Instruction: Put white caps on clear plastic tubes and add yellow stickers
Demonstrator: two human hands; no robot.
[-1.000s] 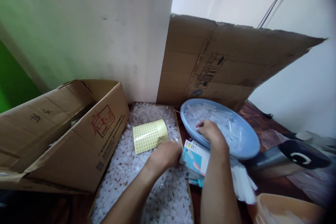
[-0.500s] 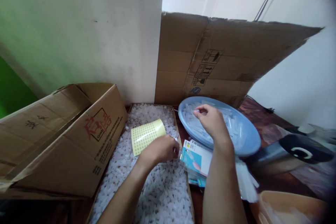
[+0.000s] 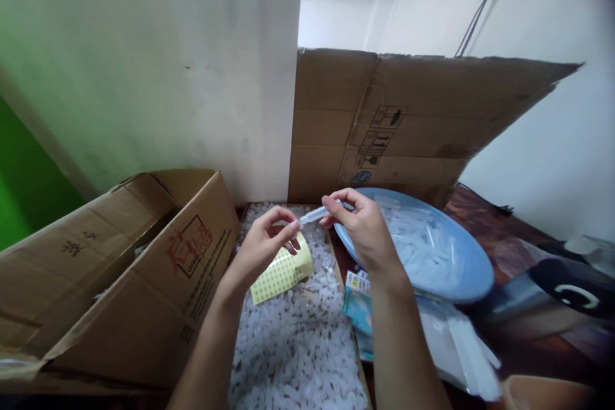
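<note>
Between my hands is a clear plastic tube (image 3: 316, 213), slightly tilted, above the far part of the tray. My right hand (image 3: 358, 224) is closed in a pinch on the tube's right part. At the tube's left end, my left hand (image 3: 266, 240) pinches a small whitish plastic cap (image 3: 300, 225), which meets the tube's end; whether it is seated I cannot tell. Below them, a yellow sheet of small round stickers (image 3: 283, 277) lies on the tray of small white plastic pieces (image 3: 298, 346). Right of my right hand, a blue basin (image 3: 473, 282) holds many clear tubes.
An open cardboard box (image 3: 192, 269) stands left of the tray. A large cardboard sheet (image 3: 408, 128) leans at the back. Blue-and-white printed packets (image 3: 358, 307), clear plastic sleeves (image 3: 473, 359), a dark bag with an eye shape (image 3: 567, 288) and an orange container (image 3: 548, 391) lie to the right.
My right hand has moved left from over the basin with the tube. My left hand has risen from the tray, and both hands now meet at the tube. The view has shifted slightly.
</note>
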